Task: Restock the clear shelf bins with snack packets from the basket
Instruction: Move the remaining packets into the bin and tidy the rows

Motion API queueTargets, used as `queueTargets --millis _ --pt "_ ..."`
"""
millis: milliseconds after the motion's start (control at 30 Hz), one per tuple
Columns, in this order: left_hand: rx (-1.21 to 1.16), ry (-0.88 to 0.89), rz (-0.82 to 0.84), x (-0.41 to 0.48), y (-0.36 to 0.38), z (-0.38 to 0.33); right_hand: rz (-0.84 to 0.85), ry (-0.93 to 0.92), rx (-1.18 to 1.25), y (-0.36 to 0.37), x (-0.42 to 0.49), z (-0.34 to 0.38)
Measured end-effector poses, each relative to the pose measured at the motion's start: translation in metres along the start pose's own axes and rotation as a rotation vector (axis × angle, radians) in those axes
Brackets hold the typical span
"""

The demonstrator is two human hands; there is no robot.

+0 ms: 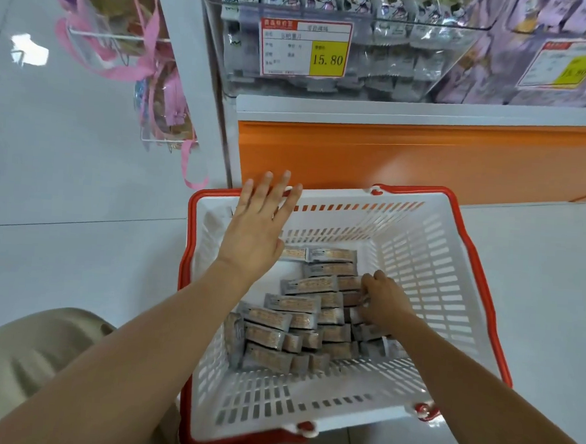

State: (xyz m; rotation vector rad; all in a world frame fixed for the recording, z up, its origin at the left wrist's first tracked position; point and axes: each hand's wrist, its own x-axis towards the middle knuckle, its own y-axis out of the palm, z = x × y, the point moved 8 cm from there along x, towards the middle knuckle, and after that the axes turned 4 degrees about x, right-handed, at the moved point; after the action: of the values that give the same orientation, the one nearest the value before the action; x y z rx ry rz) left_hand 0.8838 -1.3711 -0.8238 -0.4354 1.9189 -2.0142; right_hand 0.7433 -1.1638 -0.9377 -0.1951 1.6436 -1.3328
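White slotted plastic basket (pixel 454 252) with red trim round the rim, set on pale floor tiles (pixel 64 173) in front of a shelf unit. Holds a loose heap of grey and tan snack packets (pixel 293 302), piled across its bottom.

Over the far left corner of the basket, left hand (pixel 256 230) flat and wide, palm down, fingers straight and spread, fingertips just past the red rim. Holds nothing; contact with the rim not clear.

Low inside the basket, at the right edge of the heap, right hand (pixel 384 303) with fingers curled down around a few of the packets. Grip partly hidden by the back of the hand.

Behind the basket, an orange panel (pixel 392 152) at the base of the shelf unit, under a white ledge. On the ledge, a clear shelf bin (pixel 380 55) filled with grey-white packets, cartoon figures on the top row. On its front, a red-edged price tag (pixel 304 47) with a yellow box reading 15.80. Just to the right, a second clear bin (pixel 499 73) of lilac packets with its own tag, blurred.

At upper left, clear bags tied with pink ribbon (pixel 136 61), hanging on wire hooks. At lower left, a bent knee (pixel 19 359) in beige cloth.
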Motion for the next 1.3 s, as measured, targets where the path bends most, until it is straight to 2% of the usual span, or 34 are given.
queueTargets --millis 133,300,433,500,733,833,900,1067,1300 --pt "-0.001 -0.005 0.021 0.0 -0.002 0.0 -0.183 -0.022 0.255 -0.035 -0.012 -0.005" --pt "-0.037 -0.002 0.064 -0.001 -0.008 0.0 -0.291 -0.193 0.616 -0.095 -0.036 0.01" --pt "-0.013 0.014 0.129 -0.001 -0.014 0.002 -0.441 -0.317 0.76 -0.162 -0.064 0.036" --pt "0.005 0.021 0.06 -0.004 -0.026 0.005 -0.518 -0.389 0.809 -0.194 -0.079 0.045" --pt "0.194 -0.006 -0.49 -0.015 -0.126 0.029 -0.884 -0.588 0.97 -0.297 -0.134 0.06" --pt "0.188 -0.041 -0.632 -0.013 -0.169 0.041 -0.989 -0.621 1.079 -0.328 -0.145 0.069" --pt "0.189 -0.083 -0.651 -0.006 -0.189 0.047 -1.024 -0.624 1.124 -0.349 -0.146 0.077" --pt "0.182 -0.125 -0.538 0.012 -0.2 0.059 -1.122 -0.626 1.058 -0.398 -0.151 0.104" --pt "0.139 -0.096 -0.544 0.016 -0.202 0.064 -1.092 -0.659 1.0 -0.436 -0.126 0.156"
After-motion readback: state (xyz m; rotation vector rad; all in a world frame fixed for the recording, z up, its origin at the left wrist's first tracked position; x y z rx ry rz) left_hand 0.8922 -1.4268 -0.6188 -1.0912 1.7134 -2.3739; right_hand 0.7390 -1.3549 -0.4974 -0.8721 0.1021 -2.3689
